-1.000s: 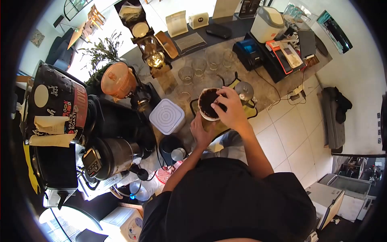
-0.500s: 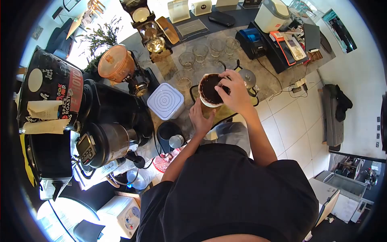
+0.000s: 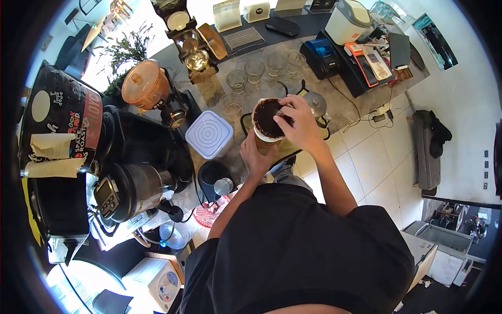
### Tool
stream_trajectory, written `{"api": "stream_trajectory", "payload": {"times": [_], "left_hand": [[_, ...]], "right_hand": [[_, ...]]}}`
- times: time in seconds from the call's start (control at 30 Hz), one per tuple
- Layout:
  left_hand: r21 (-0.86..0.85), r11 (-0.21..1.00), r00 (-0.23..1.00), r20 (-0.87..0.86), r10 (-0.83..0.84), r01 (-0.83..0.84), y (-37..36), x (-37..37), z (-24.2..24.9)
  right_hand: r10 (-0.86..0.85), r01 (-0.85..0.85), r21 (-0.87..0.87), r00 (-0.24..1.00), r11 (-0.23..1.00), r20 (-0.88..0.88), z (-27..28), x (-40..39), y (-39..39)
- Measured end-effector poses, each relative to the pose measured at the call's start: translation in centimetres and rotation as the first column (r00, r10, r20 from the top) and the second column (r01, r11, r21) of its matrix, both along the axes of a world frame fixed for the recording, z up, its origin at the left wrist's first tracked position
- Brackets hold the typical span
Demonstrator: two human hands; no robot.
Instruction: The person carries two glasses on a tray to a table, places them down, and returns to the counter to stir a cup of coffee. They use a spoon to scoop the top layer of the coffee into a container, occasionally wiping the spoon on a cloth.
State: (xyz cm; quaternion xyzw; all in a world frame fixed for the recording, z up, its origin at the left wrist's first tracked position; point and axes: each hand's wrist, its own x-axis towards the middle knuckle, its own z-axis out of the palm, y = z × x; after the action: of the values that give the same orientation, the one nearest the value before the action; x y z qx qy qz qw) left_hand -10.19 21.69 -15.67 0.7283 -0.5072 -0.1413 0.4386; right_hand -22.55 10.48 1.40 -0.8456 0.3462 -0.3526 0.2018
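Observation:
A round cup-like vessel (image 3: 267,118) with dark brown contents and a whitish rim is in front of me over the counter. My left hand (image 3: 258,158) is at its lower near side, with the fingers round its base. Over the opening, my right hand (image 3: 296,119) has thumb and fingers pinched together at the right rim; what they hold, if anything, is too small to tell. Just right of the vessel stands a glass pot with a round metal lid (image 3: 315,103). To the left is a square tub with a pale lid (image 3: 209,134).
Several clear glasses (image 3: 254,71) stand beyond the vessel. A black grinder-like machine (image 3: 130,191) and an orange-lidded container (image 3: 145,85) are at the left. A blue-topped black device (image 3: 322,57) sits at the back right, with cables (image 3: 384,117) hanging beyond the counter edge.
The whole view has shifted slightly, so things appear a little further left. Both hands remain at the vessel, with the right fingers still pinched at its rim.

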Motion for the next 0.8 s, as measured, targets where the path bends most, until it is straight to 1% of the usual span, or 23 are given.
{"api": "stream_trajectory", "payload": {"times": [0.1,0.17,0.2,0.27,0.3,0.33,0.4,0.47,0.53,0.57,0.63,0.8], "left_hand": [[-0.001,1.000,1.000,-0.008,-0.026,0.026,0.2,0.0,-0.3],[-0.028,1.000,0.999,0.040,-0.011,0.012,0.1,0.1,-0.5],[-0.008,1.000,0.999,0.039,-0.026,0.027,0.4,0.1,-0.5],[-0.013,0.999,0.999,0.022,-0.045,0.046,0.3,0.4,-0.5],[-0.036,0.998,0.998,0.006,-0.057,0.057,0.3,0.4,-0.5],[-0.024,0.998,0.998,-0.002,-0.066,0.065,0.3,0.4,-0.6],[-0.061,0.996,0.998,0.038,-0.055,0.057,0.3,0.4,-0.8],[-0.033,0.997,0.997,0.043,-0.063,0.064,0.4,0.7,-0.8],[0.004,0.997,0.997,0.013,-0.075,0.075,0.4,0.6,-0.6],[0.001,0.997,0.997,0.010,-0.074,0.074,0.3,0.7,-0.6],[-0.077,0.996,0.998,0.048,-0.044,0.048,0.3,0.3,-0.8],[-0.049,0.998,0.999,0.006,-0.033,0.034,0.3,0.6,-0.9]], "right_hand": [[0.001,0.000,0.023,1.000,1.000,-0.026,0.0,-0.1,0.2],[-0.012,0.015,0.046,0.999,0.999,-0.052,0.3,-0.2,0.3],[-0.026,0.029,0.066,0.998,0.997,-0.053,0.4,-0.2,0.6],[-0.029,0.030,0.017,0.998,0.999,-0.057,0.3,-0.1,0.6],[-0.038,0.039,0.018,0.998,0.999,-0.059,0.3,-0.1,0.6],[-0.045,0.048,0.030,0.997,0.998,-0.066,0.3,-0.1,0.7],[-0.051,0.053,0.026,0.996,0.998,-0.070,0.6,-0.3,1.0],[-0.061,0.062,0.019,0.996,0.998,-0.063,0.2,-0.3,1.1],[-0.068,0.070,0.029,0.995,0.997,-0.070,0.0,-0.3,1.1],[-0.067,0.069,0.026,0.995,0.997,-0.072,-0.1,-0.2,1.0],[-0.036,0.037,0.010,0.996,0.999,-0.080,0.0,-0.4,0.9],[-0.024,0.025,0.005,0.998,1.000,-0.051,0.0,-0.6,0.1]]}}
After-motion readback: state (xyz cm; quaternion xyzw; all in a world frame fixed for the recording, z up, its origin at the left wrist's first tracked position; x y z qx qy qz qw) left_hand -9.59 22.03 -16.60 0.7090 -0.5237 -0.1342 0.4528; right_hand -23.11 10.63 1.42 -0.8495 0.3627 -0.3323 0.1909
